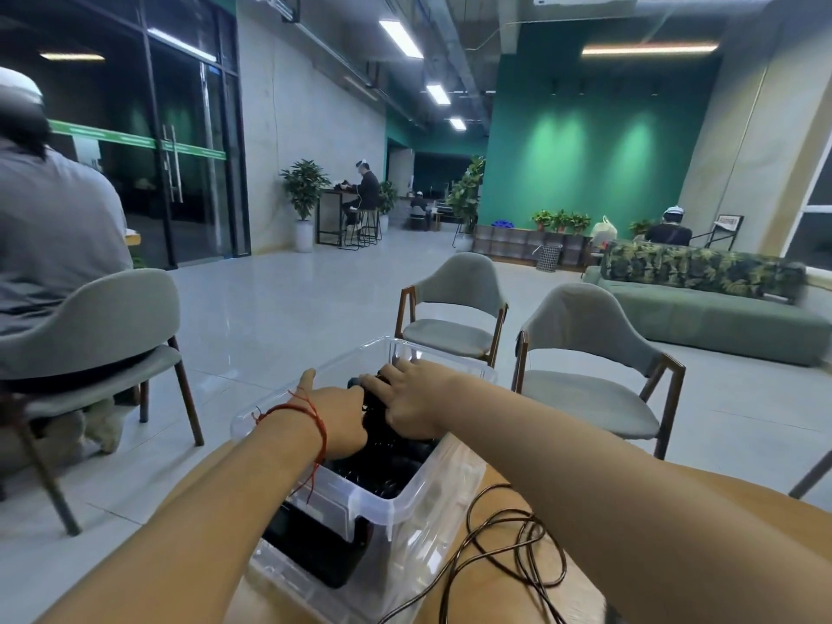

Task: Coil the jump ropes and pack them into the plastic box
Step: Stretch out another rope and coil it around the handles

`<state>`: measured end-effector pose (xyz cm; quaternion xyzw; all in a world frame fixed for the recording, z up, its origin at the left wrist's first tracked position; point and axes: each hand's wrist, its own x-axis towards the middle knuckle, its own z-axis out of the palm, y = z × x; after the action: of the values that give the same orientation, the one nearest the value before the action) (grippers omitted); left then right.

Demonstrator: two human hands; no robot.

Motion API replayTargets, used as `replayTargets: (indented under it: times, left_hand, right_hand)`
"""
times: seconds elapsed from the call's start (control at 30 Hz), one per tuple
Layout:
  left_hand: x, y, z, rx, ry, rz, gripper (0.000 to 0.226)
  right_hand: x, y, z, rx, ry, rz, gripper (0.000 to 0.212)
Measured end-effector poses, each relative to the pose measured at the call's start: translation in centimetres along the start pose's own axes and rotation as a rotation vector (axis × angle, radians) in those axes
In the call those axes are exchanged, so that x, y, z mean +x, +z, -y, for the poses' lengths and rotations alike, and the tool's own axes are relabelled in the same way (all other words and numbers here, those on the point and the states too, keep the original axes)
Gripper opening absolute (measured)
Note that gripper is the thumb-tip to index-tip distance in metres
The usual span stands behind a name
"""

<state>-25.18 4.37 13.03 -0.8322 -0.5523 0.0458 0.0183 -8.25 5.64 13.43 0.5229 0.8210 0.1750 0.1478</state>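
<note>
A loose dark jump rope (522,515) lies in slack loops on the wooden desk (490,587) at the lower centre of the frame, just right of the clear plastic box (391,502). Inside the box, coiled black jump ropes (391,466) fill the bottom. Both hands reach into it from above. The left hand (335,414), with a red string (315,414) round its wrist, dips onto the coils with its thumb raised; its fingers are hidden, so I cannot tell their grip. The right hand (412,398) lies with spread, fairly straight fingers (382,381) pressing on the ropes. Beyond stand two grey chairs (454,308), and further right a green sofa (711,317).
</note>
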Motion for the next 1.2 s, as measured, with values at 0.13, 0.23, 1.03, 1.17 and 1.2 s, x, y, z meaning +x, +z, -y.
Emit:
replayTargets:
  times: [0.13,0.23,1.03,1.17,1.2]
  left_hand:
    - [-0.6,-0.5,-0.6,0.121,0.022,0.1,0.038]
    - [-0.7,-0.7,-0.8,0.068,-0.004,0.035,0.037]
    - [-0.3,-0.6,-0.8,-0.017,0.043,-0.185,0.037]
    - [-0.4,-0.6,-0.6,-0.066,0.098,-0.221,0.04]
    - [-0.4,-0.5,-0.6,-0.086,0.116,-0.226,0.041]
  right_hand:
    - [-1.7,-2.2,-0.2,0.251,-0.077,0.077,0.058]
    - [-2.8,-2.9,-0.1,0.417,-0.036,-0.032,0.058]
    - [-3.3,-3.1,-0.6,0.626,0.157,-0.021,0.07]
    - [-3.9,-2.9,-1.7,0.59,0.191,-0.065,0.071]
    - [-4.0,-2.8,-2.0,0.566,0.201,-0.094,0.069]
